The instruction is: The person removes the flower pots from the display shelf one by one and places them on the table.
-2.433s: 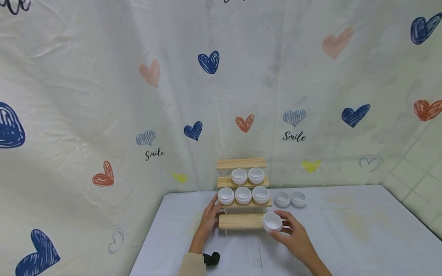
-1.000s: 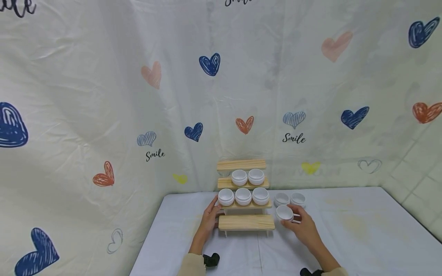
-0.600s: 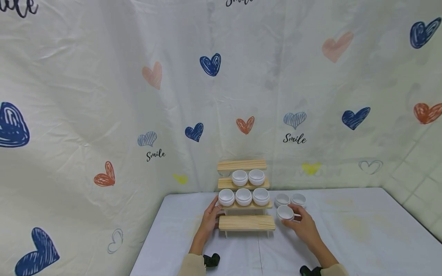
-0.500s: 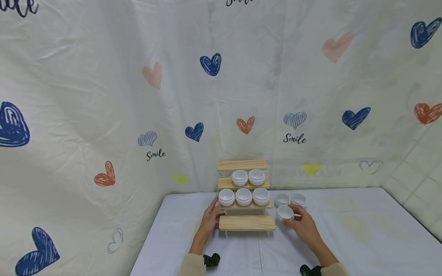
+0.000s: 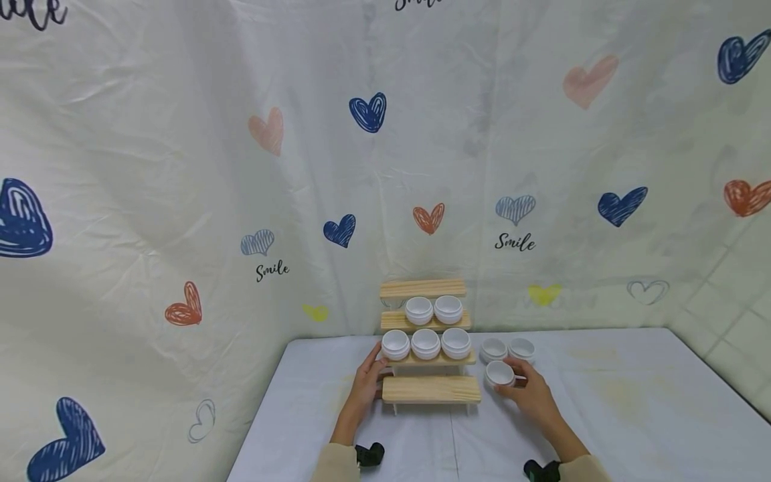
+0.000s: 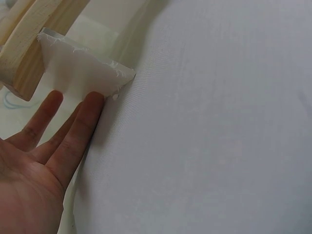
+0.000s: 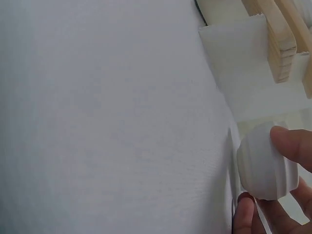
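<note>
My right hand [image 5: 533, 396] holds a small white bowl [image 5: 499, 373], thumb on one side and fingers on the other. In the right wrist view the bowl [image 7: 265, 163] sits low, close over the white cloth, right of the stand. A wooden tiered stand [image 5: 431, 389] has its lowest step bare. Three white bowls [image 5: 425, 344] line the step above it, and two more bowls [image 5: 419, 310] stand on the third step. My left hand [image 5: 361, 390] is at the stand's left side. In the left wrist view its extended fingers [image 6: 78, 131] reach the pale side support [image 6: 80, 66].
Two white bowls [image 5: 493, 350] stand on the table just behind the held one. The table [image 5: 602, 415] has a white cloth. A white curtain [image 5: 434, 134] printed with hearts hangs behind the stand. The stand's top plank [image 5: 423, 288] bears nothing.
My right hand has carried the bowl from the right end of the lowest step to the table area on the right, then slightly lower. My left hand has stayed by the stand.
</note>
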